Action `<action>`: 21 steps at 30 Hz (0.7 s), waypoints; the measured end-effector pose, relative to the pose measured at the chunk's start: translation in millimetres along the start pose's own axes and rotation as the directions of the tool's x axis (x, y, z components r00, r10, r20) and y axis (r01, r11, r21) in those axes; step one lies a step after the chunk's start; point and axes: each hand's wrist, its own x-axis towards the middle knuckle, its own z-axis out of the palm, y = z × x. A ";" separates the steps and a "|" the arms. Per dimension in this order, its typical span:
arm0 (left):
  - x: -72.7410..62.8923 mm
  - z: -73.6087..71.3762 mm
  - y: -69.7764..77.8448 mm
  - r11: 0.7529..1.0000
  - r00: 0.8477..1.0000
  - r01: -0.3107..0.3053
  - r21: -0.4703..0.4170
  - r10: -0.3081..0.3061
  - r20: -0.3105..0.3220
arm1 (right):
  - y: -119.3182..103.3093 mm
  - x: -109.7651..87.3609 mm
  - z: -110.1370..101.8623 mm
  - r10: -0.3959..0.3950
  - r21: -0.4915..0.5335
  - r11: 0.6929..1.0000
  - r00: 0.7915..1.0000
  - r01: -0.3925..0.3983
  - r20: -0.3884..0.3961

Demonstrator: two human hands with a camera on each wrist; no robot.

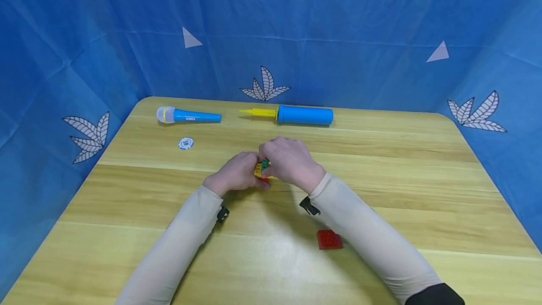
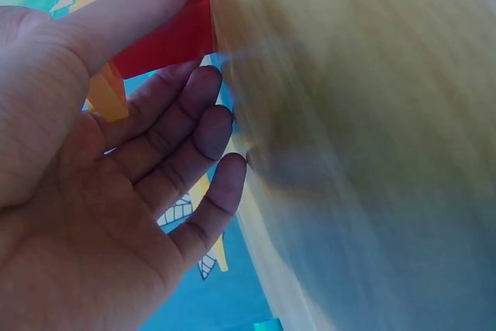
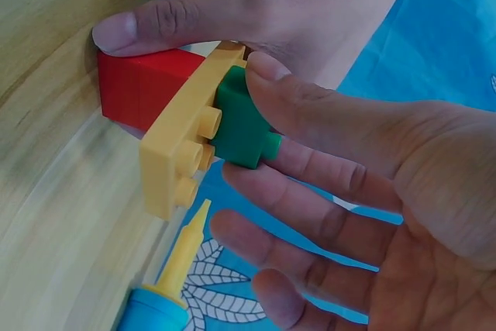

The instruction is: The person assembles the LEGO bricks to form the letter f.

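My left hand (image 1: 238, 172) grips a red toy brick (image 3: 143, 87) between thumb and fingers, low at the tabletop. On the red brick lies a flat, studded yellow brick (image 3: 167, 153), reaching out past its sides. A small green brick (image 3: 240, 118) stands on the yellow one, and my right hand (image 1: 292, 161) pinches it between thumb and fingertips from above. Seen from the left wrist, the left thumb crosses in front of the red brick (image 2: 167, 40) and the yellow brick (image 2: 108, 94). The left hand's other fingers reach along the far side.
A flat red brick (image 1: 329, 239) lies near the right forearm. At the back of the table (image 1: 402, 154) are a blue toy microphone (image 1: 196, 116) and a blue hand pump (image 1: 305, 115) with a yellow nozzle. A round white-and-blue chip (image 1: 185, 143) lies below the microphone. Blue cloth hangs behind.
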 end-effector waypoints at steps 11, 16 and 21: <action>1.1 -1.0 -0.9 1.000 1.000 -0.006 -0.003 0.006 0.007 | 0.3 -1.2 2.2 -0.009 0.005 1.000 0.999 0.009 -0.040; 1.0 -0.5 -0.3 1.000 1.000 0.000 0.001 0.000 0.012 | -0.1 -2.3 2.9 -0.007 -0.007 1.000 0.999 0.007 -0.034; 0.7 -0.2 0.1 1.000 1.000 -0.001 0.016 0.001 0.006 | 0.4 -3.9 3.6 -0.014 -0.012 1.000 0.999 0.013 -0.038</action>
